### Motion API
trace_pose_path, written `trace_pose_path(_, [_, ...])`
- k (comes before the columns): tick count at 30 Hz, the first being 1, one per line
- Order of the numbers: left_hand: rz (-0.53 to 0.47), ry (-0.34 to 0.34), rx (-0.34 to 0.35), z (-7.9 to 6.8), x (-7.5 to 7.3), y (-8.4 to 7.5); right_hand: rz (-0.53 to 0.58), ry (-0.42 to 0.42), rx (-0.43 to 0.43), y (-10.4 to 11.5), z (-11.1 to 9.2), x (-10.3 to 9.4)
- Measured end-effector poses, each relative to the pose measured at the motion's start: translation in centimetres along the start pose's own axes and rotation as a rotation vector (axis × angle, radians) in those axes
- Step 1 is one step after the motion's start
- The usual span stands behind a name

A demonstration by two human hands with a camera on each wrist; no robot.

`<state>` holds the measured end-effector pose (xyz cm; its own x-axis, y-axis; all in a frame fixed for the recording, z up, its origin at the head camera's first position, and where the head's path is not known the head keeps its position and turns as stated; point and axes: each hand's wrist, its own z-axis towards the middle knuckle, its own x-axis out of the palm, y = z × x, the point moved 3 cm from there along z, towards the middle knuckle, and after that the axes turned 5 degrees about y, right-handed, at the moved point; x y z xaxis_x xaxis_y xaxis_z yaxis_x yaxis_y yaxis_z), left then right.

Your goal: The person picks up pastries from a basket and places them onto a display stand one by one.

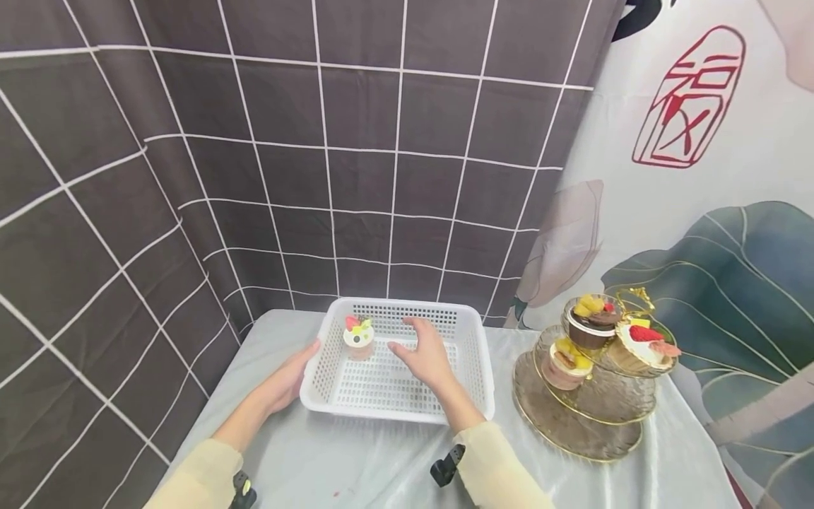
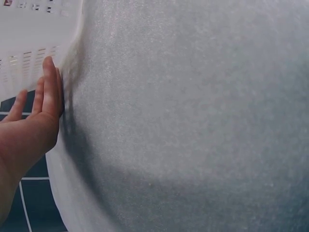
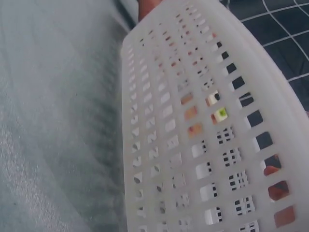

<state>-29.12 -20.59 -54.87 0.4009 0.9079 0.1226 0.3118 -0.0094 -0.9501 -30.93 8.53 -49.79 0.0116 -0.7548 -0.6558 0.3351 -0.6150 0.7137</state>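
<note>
A white perforated plastic basket [image 1: 397, 418] stands on the cloth-covered table. Inside it, toward the left, sits a dessert cup [image 1: 360, 343] with white topping, a pink piece and green bits. My left hand [image 1: 289, 378] rests against the basket's left side, its fingers extended along the wall in the left wrist view. Over the inside of the basket reaches my right hand [image 1: 427, 357], thumb and fingers spread with nothing between them. In the right wrist view, the basket's holed wall [image 3: 193, 159] covers most of that hand.
At the right stands a tiered glass stand [image 1: 575, 442] with gold rims. It bears a chocolate dessert cup [image 1: 588, 336], a pink cup with yellow fruit [image 1: 564, 367] and a strawberry-topped tart [image 1: 636, 350]. A dark gridded curtain [image 1: 362, 177] hangs behind the table.
</note>
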Motion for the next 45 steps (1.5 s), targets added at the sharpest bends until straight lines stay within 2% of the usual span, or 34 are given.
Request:
trace_pose_path(6, [0.008, -0.007, -0.007, -0.1, -0.1, 0.0, -0.075, 0.155, -0.134, 0.4, 0.1, 0.5])
trace_pose_path(9, [0.022, -0.005, -0.016, -0.2, -0.1, 0.1, -0.09, 0.21, -0.128, 0.5, -0.1, 0.8])
trace_pose_path(18, [-0.012, -0.028, -0.018, 0.0, -0.1, 0.4, -0.07, 0.287, -0.107, 1.1, -0.9, 1.3])
trace_pose_path(26, [-0.002, -0.022, -0.024, -0.1, 0.0, 0.1, 0.014, 0.233, -0.154, 2.0, -0.9, 1.1])
trace_pose_path(32, [0.009, 0.012, -0.015, -0.2, 0.0, -0.3, 0.107, 0.139, -0.074, 3.1, 0.1, 1.4])
trace_pose_path(37, [0.013, 0.022, -0.014, -0.1, 0.1, -0.5, 0.169, 0.069, 0.022, 2.7, 1.3, 2.2])
trace_pose_path(40, [0.014, 0.025, -0.016, -0.1, 0.2, -0.5, 0.191, 0.068, 0.047, 2.4, 1.5, 2.6])
trace_pose_path(45, [0.066, -0.011, -0.015, 0.0, 0.2, -0.9, 0.221, 0.091, 0.028, 2.3, 1.7, 2.6])
